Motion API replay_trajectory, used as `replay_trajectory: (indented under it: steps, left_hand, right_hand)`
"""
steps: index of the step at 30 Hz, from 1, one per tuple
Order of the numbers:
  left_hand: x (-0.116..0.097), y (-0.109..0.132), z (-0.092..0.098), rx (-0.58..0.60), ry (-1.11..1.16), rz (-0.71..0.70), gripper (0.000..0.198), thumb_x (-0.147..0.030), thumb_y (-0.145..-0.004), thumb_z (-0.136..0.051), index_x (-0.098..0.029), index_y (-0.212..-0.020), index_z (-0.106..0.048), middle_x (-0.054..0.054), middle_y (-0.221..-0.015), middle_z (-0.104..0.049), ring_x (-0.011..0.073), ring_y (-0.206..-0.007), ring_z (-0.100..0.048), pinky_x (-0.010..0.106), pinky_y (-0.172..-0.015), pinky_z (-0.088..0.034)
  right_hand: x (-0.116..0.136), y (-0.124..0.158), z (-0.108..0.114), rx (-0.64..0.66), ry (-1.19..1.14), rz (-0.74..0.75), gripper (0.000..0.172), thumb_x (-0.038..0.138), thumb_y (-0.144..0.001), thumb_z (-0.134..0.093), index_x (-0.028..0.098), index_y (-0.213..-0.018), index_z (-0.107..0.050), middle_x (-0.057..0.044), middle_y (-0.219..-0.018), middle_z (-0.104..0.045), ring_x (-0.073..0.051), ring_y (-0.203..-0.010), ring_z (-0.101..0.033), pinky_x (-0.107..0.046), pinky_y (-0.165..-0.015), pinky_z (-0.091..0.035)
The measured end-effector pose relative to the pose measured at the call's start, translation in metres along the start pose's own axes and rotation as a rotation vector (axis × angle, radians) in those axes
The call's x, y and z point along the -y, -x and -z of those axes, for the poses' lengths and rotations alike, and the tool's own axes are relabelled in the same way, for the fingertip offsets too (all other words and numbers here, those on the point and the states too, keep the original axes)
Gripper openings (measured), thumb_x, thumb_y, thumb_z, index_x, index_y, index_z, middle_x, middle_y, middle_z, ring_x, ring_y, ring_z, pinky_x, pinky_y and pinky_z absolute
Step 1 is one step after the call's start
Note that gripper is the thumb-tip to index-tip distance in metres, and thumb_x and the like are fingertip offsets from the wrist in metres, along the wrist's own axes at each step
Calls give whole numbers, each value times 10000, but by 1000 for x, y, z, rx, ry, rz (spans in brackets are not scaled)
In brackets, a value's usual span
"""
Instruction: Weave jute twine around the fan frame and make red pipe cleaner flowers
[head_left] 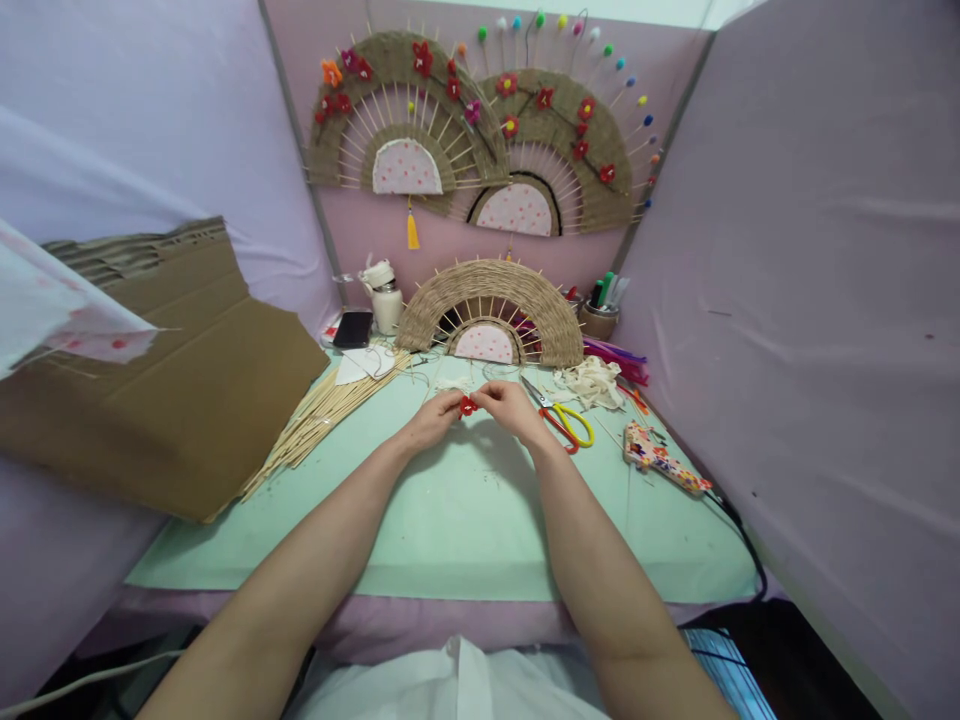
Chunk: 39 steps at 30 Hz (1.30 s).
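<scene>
A small red flower (468, 406) is held between my two hands over the middle of the mint-green table. My left hand (435, 420) pinches its left side, with the fingers closed. From the right, my right hand (510, 408) grips the flower's upper edge between thumb and fingertips. Just beyond the hands stands a half-round fan (491, 285) wound in brown cord, with a dotted cloth centre. Scissors (566, 422) with red and yellow handles lie right of my right hand.
A bundle of thin sticks (322, 415) and a large cardboard sheet (150, 390) are at left. A phone (353, 329) and white bottle (386, 300) stand behind. At right lie a patterned glue gun (660, 457) with cable and cream fabric strips (591, 383). Decorated fans (409, 110) hang on the back wall.
</scene>
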<state>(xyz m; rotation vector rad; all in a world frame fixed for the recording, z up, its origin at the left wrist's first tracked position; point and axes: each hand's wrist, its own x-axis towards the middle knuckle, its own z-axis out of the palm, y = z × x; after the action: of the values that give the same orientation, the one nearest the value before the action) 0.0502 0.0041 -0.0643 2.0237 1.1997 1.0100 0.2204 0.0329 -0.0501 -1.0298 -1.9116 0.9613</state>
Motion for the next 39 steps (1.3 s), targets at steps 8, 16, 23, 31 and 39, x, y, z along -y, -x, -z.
replay_trajectory:
  steps: [8,16,23,31,39]
  left_hand:
    - [-3,-1,3,58,-56,14,148,-179,-783,-432,-175,-646,-489,-7,-696,-485,147,-734,-436,270,-701,-343]
    - [-2,2,6,78,118,90,218,-353,-814,-467,-172,-712,-535,7,-748,-505,160,-746,-451,277,-695,-357]
    - [-1,1,5,106,190,68,223,-372,-793,-521,-170,-737,-596,17,-757,-535,170,-748,-470,285,-704,-362]
    - [-4,1,6,-170,328,50,226,-399,-755,-599,-186,-763,-676,40,-828,-622,184,-831,-534,291,-805,-383]
    - [2,-3,-4,-336,789,227,247,-363,-646,-726,-178,-809,-706,50,-871,-675,176,-870,-583,308,-833,-406]
  right_hand:
    - [3,1,0,7,147,55,219,303,-769,-525,144,-659,-628,5,-603,-573,-111,-588,-470,-229,-566,-332]
    - [4,-2,0,-15,26,165,185,204,-773,-522,173,-881,-670,-39,-876,-667,-144,-798,-575,-255,-737,-410]
    - [8,1,-2,19,96,181,75,186,-744,-566,173,-732,-639,-5,-717,-629,-132,-712,-548,-252,-696,-402]
    - [1,-5,-5,-180,-96,168,286,309,-832,-486,197,-1061,-615,-62,-1039,-617,-147,-849,-562,-280,-752,-440]
    - [7,-4,-12,-57,-182,138,270,288,-776,-572,184,-1010,-659,-71,-1021,-640,-164,-883,-570,-309,-804,-439]
